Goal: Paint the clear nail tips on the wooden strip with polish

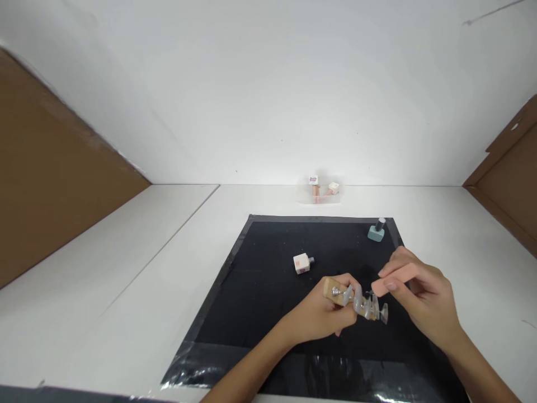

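Note:
My left hand [325, 316] is closed around a small wooden block [332, 291] that carries several clear false nail tips on metal stands [369, 307]. My right hand [423, 299] pinches a pink nail buffer block [393, 279] between thumb and fingers, its end just above the nail tips. Both hands hover over a black mat [260, 291]. A small pale-pink nail polish bottle [302, 262] lies on its side on the mat, left of my hands.
A mint-green polish bottle with a dark cap [376, 230] stands at the mat's far right corner. Two small pink bottles [322, 189] sit by the white back wall. Brown boards flank the white table [126, 268] left and right.

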Available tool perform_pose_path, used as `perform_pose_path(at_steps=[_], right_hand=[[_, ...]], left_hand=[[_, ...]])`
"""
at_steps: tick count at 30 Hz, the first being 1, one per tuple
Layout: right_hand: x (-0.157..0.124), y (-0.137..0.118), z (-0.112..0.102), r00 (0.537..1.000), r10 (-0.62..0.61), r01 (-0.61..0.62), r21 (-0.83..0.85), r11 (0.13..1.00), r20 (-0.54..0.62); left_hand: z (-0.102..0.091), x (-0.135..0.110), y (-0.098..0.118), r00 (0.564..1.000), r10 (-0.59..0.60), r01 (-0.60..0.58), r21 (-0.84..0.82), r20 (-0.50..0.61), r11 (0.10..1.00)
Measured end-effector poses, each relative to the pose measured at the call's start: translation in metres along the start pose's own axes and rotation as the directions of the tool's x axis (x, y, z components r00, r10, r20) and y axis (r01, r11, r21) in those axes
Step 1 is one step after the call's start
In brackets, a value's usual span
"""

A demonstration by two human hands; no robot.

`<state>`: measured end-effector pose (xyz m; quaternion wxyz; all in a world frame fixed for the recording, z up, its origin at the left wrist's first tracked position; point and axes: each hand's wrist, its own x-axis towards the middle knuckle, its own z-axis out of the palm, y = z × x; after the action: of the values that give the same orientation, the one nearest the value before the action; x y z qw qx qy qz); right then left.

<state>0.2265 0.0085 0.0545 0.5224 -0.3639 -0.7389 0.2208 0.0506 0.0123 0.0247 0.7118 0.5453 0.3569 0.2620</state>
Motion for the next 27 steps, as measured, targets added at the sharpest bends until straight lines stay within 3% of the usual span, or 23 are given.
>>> perform_pose_path(at_steps=[3,5,10,13,16,19,24,27], right_hand=[[-0.0009,-0.0005,0.0002,0.996,0.003,-0.012,0.103,0.995,0.092],[-0.0009,-0.0009,0.0012,0.99,0.004,-0.015,0.08,0.997,0.139],[0.0017,-0.002,0.0024,1.0,0.006,-0.004,-0.081,0.997,0.017],[0.002,-0.0023,0.0015,0.999,-0.012,0.011,-0.062,0.998,-0.03],[0.0005,-0.0024,0.0013,0.999,-0.015,0.014,0.032,0.999,0.048],[-0.0001,-0.0025,0.0024,0.99,-0.006,0.005,0.012,1.0,0.142],[0.0017,-0.0014,0.0034,1.0,0.01,-0.008,-0.139,0.99,0.014],[0.0004,0.0002,0.0026,0.998,0.022,-0.031,-0.145,0.989,-0.064]], left_hand=[[0.0004,0.0,0.0009,1.0,-0.011,0.011,-0.013,-0.002,1.0],[0.0003,0.0001,0.001,1.0,-0.011,0.011,-0.017,0.0,1.0],[-0.0006,0.0009,-0.0017,1.0,0.009,-0.009,0.003,0.002,1.0],[-0.0004,0.0014,-0.0025,1.0,0.009,-0.009,0.009,0.005,1.0],[0.0,0.001,-0.0007,1.0,0.003,-0.003,0.011,-0.004,1.0],[-0.0001,0.0,0.0009,1.0,-0.012,0.012,0.036,-0.008,0.999],[-0.0017,-0.0001,-0.002,1.0,0.005,-0.005,0.064,0.0,0.998],[-0.0024,0.0002,-0.0042,1.0,0.002,-0.002,0.067,0.005,0.998]])
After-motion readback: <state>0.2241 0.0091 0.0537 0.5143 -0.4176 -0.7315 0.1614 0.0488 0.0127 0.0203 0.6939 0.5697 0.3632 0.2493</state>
